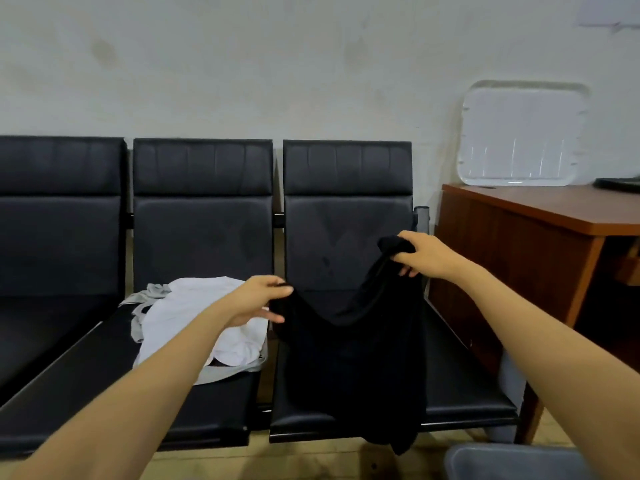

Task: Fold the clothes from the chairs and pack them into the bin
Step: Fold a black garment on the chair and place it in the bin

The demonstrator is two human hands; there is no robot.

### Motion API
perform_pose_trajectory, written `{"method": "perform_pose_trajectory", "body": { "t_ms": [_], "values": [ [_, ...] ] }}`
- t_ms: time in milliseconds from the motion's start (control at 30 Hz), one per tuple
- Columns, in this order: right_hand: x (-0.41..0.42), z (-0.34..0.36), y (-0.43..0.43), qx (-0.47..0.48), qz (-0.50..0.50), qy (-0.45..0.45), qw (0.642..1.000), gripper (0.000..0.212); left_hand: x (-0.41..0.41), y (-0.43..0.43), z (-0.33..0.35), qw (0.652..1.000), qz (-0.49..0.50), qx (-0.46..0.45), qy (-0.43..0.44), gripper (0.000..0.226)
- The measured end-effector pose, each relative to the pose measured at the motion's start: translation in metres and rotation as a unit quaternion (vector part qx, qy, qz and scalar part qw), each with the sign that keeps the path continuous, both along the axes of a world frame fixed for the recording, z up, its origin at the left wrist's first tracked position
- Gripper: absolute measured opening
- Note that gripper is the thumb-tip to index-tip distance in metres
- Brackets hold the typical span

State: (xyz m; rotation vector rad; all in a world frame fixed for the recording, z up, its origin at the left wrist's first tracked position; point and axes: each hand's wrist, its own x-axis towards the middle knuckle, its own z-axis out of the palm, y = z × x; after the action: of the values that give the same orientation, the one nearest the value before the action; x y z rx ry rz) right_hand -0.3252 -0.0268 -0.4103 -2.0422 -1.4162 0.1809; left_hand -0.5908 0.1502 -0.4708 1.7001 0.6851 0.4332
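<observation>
While both bare arms reach forward in the head view, the left hand (258, 299) pinches one top edge of a black garment (353, 358) between thumb and curled fingers. The right hand (420, 252), higher and at 2 o'clock from the left, grips the other top edge in a bunched wad. The cloth is matte, soft and limp. Its scooped upper edge sags between the hands, and its body hangs at 5 o'clock of centre, in front of the right chair (460, 386), the hem trailing past the seat's front edge.

On the middle chair (202, 237), at 7 o'clock, lies a crumpled white garment (207, 317) with pale grey cloth (152, 294) showing around it. A left chair (59, 237) completes the joined row, all padded in black, smooth, leather-like panels with stitched headrests.

At 3 o'clock stands a reddish-brown wood-grain bench (540, 209). On it, a white rounded-rectangle plastic tray (519, 136) leans against the stained off-white wall (277, 64). A grey plastic bin (512, 460) shows its rim at 5 o'clock, on a tan floor (311, 459).
</observation>
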Motion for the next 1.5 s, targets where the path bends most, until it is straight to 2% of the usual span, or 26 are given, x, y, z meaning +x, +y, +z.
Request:
{"method": "perform_pose_trajectory", "body": {
  "t_ms": [67,200,233,267,333,367,400,467,533,700,767,900,967,1067,1133,1200,1267,1333,1367,1433,1467,1500],
  "values": [
    [0.003,-0.003,0.005,-0.01,0.001,0.021,1.0,0.01,0.016,0.005,0.015,1.0,0.01,-0.001,-0.026,0.013],
    [0.03,-0.017,0.033,-0.079,-0.005,0.106,0.991,0.013,0.065,0.031,0.03,1.0,-0.003,-0.018,0.005,0.015],
    [0.041,-0.02,0.044,-0.068,-0.018,0.114,0.991,0.015,0.081,0.041,0.034,0.999,0.007,-0.021,-0.023,0.017],
    [0.053,-0.022,0.056,-0.035,-0.04,0.108,0.993,0.024,0.096,0.051,0.038,0.997,0.031,-0.017,-0.072,0.023],
    [0.075,-0.026,0.076,0.045,-0.072,0.119,0.989,0.067,0.125,0.071,0.04,0.988,0.066,0.028,-0.14,0.049],
    [0.081,-0.031,0.084,0.061,-0.071,0.142,0.985,0.088,0.136,0.076,0.036,0.989,0.051,0.072,-0.122,0.067],
    [0.084,-0.04,0.09,0.052,-0.064,0.155,0.985,0.099,0.145,0.077,0.027,0.989,0.024,0.135,-0.061,0.08],
    [0.083,-0.07,0.099,-0.02,-0.044,0.127,0.991,0.095,0.158,0.073,-0.012,0.959,-0.002,0.271,0.08,0.087],
    [0.074,-0.111,0.102,-0.103,-0.029,0.071,0.992,0.08,0.163,0.059,-0.067,0.939,0.023,0.313,0.14,0.082],
    [0.052,-0.194,0.073,-0.219,-0.096,0.052,0.97,0.058,0.148,0.029,-0.177,0.933,0.06,0.162,0.315,0.087],
    [0.043,-0.216,0.059,-0.249,-0.136,0.063,0.957,0.056,0.143,0.02,-0.195,0.927,0.075,0.154,0.332,0.087],
    [0.023,-0.251,0.039,-0.251,-0.163,0.068,0.952,0.057,0.144,-0.004,-0.211,0.907,0.041,0.219,0.357,0.078],
    [0.014,-0.263,0.032,-0.205,-0.181,0.073,0.959,0.059,0.143,-0.013,-0.214,0.907,0.024,0.245,0.343,0.066],
    [0.009,-0.268,0.02,-0.105,-0.264,0.105,0.953,0.065,0.134,-0.013,-0.211,0.899,0.025,0.266,0.347,0.055],
    [0.012,-0.266,0.012,-0.138,-0.289,0.066,0.945,0.068,0.126,-0.011,-0.206,0.892,0.056,0.287,0.344,0.053],
    [0.015,-0.265,0.006,-0.177,-0.264,0.03,0.948,0.051,0.118,-0.01,-0.203,0.895,0.097,0.309,0.308,0.041],
    [0.012,-0.263,0.004,-0.141,-0.242,0.027,0.959,0.032,0.114,-0.013,-0.201,0.922,0.108,0.274,0.253,0.029],
    [0.006,-0.26,0.003,-0.065,-0.25,0.05,0.965,0.031,0.113,-0.02,-0.198,0.945,0.069,0.187,0.258,0.051],
    [0.005,-0.256,0.003,-0.059,-0.25,0.066,0.964,0.039,0.113,-0.025,-0.196,0.935,0.032,0.178,0.306,0.068],
    [0.002,-0.247,0.0,-0.17,-0.23,0.076,0.955,0.068,0.112,-0.036,-0.196,0.877,-0.016,0.254,0.407,0.084],
    [0.001,-0.244,-0.002,-0.255,-0.216,0.061,0.94,0.077,0.11,-0.04,-0.196,0.866,-0.018,0.275,0.418,0.079],
    [-0.001,-0.242,-0.005,-0.317,-0.203,0.043,0.926,0.077,0.109,-0.044,-0.196,0.879,-0.014,0.264,0.397,0.071]
  ]
}}
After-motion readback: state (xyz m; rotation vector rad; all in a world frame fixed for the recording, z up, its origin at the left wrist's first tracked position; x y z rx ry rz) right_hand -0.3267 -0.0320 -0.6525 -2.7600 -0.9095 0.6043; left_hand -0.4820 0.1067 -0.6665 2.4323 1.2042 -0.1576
